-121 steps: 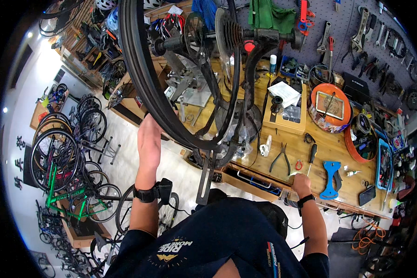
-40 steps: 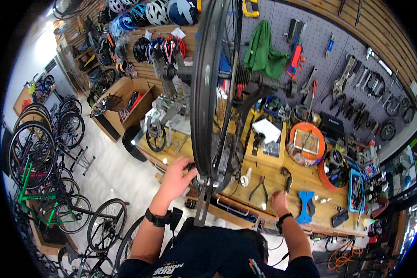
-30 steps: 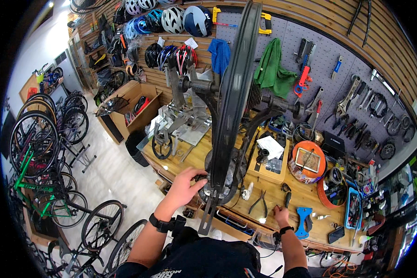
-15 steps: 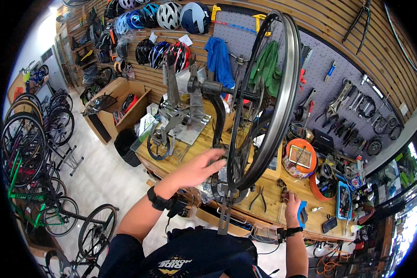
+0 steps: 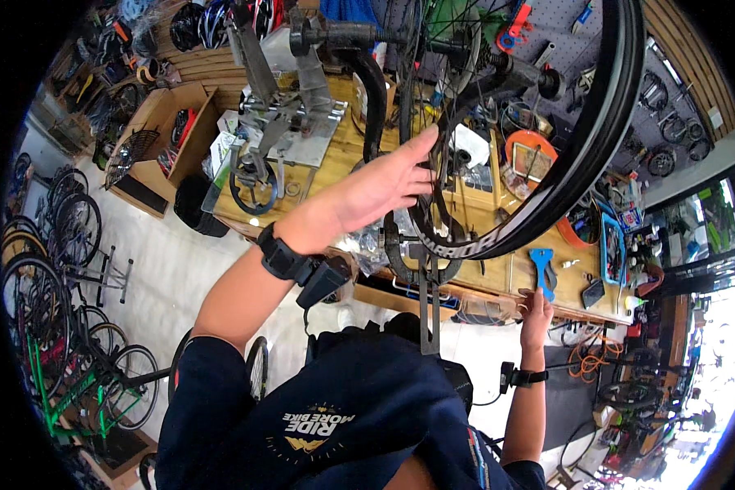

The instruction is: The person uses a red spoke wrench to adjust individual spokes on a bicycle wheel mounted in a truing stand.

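Observation:
A bicycle wheel (image 5: 608, 139) with a black rim and thin spokes stands upright, clamped in a dark metal truing stand (image 5: 372, 90). My left hand (image 5: 384, 189) is open beside it, thumb up and fingers stretched out. Its fingertips reach the spokes at the wheel's near left side; whether they press on them is unclear. At the bench's front right edge, my right hand (image 5: 536, 317) has its fingertips against the near end of a flat blue tool (image 5: 541, 266) lying on the wood. The fingers are partly curled and small in view, so their grip is unclear.
The wooden bench (image 5: 359, 155) carries a metal fixture (image 5: 294, 135) at left, an orange round container (image 5: 533, 155) and a blue tray (image 5: 612, 253) at right. A cardboard box (image 5: 151, 167) and parked bicycles (image 5: 73, 351) stand on the floor at left.
My view has tilted down. My left hand has come up against the spokes. The smeared rim now shows sharp white markings. My right hand has drawn back toward me, to the blue tool's near end.

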Action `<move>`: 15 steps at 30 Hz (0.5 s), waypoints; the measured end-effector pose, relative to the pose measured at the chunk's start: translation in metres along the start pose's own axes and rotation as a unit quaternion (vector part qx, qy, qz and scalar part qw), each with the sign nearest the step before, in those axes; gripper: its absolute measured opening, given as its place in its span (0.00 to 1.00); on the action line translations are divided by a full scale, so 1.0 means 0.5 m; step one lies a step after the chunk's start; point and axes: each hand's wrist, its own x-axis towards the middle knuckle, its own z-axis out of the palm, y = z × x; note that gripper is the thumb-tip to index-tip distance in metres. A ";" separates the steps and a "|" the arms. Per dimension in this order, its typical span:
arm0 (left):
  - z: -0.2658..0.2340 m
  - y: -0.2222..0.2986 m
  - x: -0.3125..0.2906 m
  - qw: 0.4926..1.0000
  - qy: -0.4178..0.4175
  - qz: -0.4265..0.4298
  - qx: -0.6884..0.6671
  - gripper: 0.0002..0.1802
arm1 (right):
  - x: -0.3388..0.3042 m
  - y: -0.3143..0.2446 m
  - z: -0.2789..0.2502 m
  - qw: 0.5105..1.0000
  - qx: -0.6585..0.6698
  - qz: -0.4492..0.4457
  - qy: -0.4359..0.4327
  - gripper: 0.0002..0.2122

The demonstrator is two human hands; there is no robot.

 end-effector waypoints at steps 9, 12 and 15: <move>-0.003 -0.013 0.040 0.995 0.094 0.016 0.043 0.53 | 0.039 -0.009 -0.021 0.997 -0.007 0.003 -0.076 0.21; 0.004 -0.020 0.042 0.984 0.174 0.042 -0.002 0.48 | 0.066 -0.029 -0.016 0.988 -0.091 -0.015 -0.121 0.21; 0.045 0.009 0.038 0.979 0.174 0.086 0.060 0.35 | 0.094 -0.038 -0.028 0.981 -0.122 -0.025 -0.152 0.22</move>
